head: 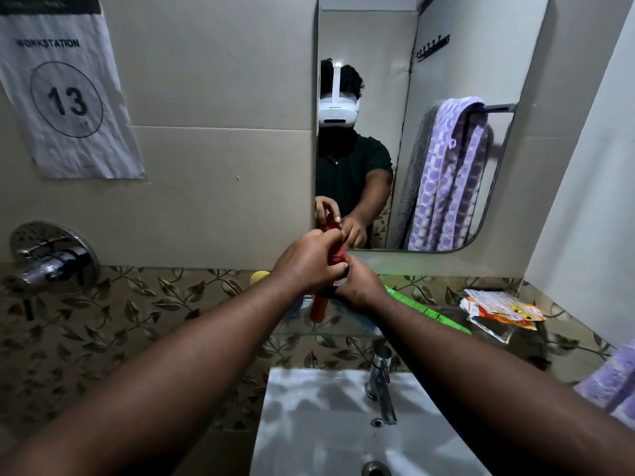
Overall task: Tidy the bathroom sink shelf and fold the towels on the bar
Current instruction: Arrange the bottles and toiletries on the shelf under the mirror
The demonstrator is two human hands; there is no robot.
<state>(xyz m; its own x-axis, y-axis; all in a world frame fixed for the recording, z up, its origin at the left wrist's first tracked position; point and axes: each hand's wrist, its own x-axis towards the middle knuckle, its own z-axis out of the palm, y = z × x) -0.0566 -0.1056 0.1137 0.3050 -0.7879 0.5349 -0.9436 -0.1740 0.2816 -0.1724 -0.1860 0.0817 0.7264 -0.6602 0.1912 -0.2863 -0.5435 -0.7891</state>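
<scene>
The white sink basin (309, 424) lies nearest the camera, below both grips. The chrome tap (381, 383) stands at the basin's back edge, below the right grip (357, 286) and under that forearm.

The glass shelf (326, 333) runs directly beneath the grips. Both grips hold the red tube (338, 250), which stands nearly upright above the shelf:
- The left grip (309, 259) is wrapped round the tube's upper part, fingers curled tight.
- The right grip pinches the tube's side just below and right of the left grip.
- The tube's lower end emerges below the grips. Contact with the shelf cannot be determined.

On the shelf, a green pack (429, 310) lies slanted to the right of the right grip. The crumpled orange sachets (498, 309) lie further right, near the shelf end. A yellow cap (259, 276) shows just left of the left grip; its body is hidden by the forearm.

A purple patterned towel (615, 379) hangs at the far right edge, well apart from the grips. A chrome wall valve (51, 259) sits well to the left.

Behind the grips hangs the mirror (378, 46). On the wall to the upper left hangs a paper sign (65, 97) reading "WORKSTATION 13".
</scene>
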